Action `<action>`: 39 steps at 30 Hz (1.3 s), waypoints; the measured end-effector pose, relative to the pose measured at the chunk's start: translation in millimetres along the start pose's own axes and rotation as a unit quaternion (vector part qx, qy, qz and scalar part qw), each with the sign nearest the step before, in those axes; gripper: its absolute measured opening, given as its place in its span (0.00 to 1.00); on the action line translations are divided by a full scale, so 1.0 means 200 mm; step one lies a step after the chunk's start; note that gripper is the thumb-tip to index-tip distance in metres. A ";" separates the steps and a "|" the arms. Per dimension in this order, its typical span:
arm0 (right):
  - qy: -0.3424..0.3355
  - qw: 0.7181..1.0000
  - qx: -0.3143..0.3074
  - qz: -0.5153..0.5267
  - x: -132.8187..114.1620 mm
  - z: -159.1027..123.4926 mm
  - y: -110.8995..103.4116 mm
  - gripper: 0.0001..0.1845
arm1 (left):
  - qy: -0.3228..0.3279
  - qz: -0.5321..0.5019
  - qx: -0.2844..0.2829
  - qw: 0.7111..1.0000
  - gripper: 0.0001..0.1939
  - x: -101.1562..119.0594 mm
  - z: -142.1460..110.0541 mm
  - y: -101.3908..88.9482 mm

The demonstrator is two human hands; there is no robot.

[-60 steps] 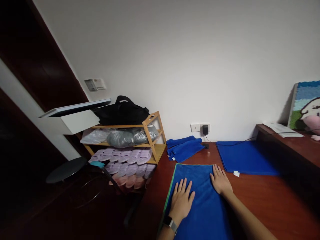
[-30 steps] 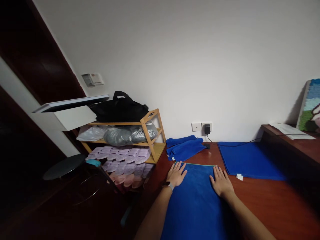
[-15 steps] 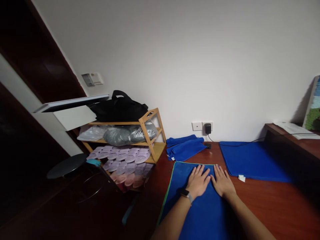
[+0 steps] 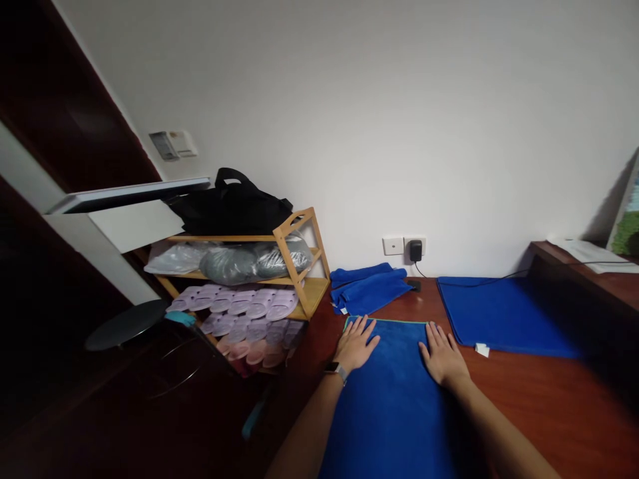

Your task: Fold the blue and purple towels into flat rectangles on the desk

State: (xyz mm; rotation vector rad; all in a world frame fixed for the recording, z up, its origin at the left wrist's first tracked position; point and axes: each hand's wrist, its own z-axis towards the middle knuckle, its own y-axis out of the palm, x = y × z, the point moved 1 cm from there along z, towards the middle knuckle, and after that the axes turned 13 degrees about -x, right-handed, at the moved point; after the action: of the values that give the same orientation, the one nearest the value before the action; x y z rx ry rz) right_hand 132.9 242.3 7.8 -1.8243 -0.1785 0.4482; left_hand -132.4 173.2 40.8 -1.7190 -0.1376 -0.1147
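A blue towel (image 4: 392, 392) with a green edge lies flat on the reddish-brown table (image 4: 539, 412), running toward me out of the bottom of the view. My left hand (image 4: 354, 344), with a watch on its wrist, rests flat on the towel's far left corner, fingers apart. On the far right corner lies my right hand (image 4: 443, 354), also flat and with fingers stretched out. Behind the towel sits a loosely folded pile of blue cloth (image 4: 372, 289). To the right, a neatly folded blue towel (image 4: 504, 316) with a white tag lies on the table.
A wooden rack (image 4: 299, 266) on the left holds lilac and pink clogs (image 4: 259, 303), plastic-wrapped bundles and a black bag (image 4: 234, 206). A round stool (image 4: 127, 324) stands beside it. A black plug adapter (image 4: 415, 251) sits in the wall socket, its cable crossing the folded towel. A raised ledge (image 4: 589, 273) borders the right.
My left hand slid from the left corner toward my right hand, then back left to the corner. My right hand stayed on the right corner. The view shifted slightly.
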 end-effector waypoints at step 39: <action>-0.002 1.000 -0.008 -0.008 0.01 0.02 -0.03 0.40 | -0.019 0.009 0.005 1.000 0.36 -0.09 -0.18 0.00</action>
State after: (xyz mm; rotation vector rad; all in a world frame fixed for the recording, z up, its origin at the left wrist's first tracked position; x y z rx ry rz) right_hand 133.2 248.9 12.9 -1.8362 -0.1994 0.4406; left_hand -149.3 136.5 43.7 -1.7117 -0.1493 -0.0682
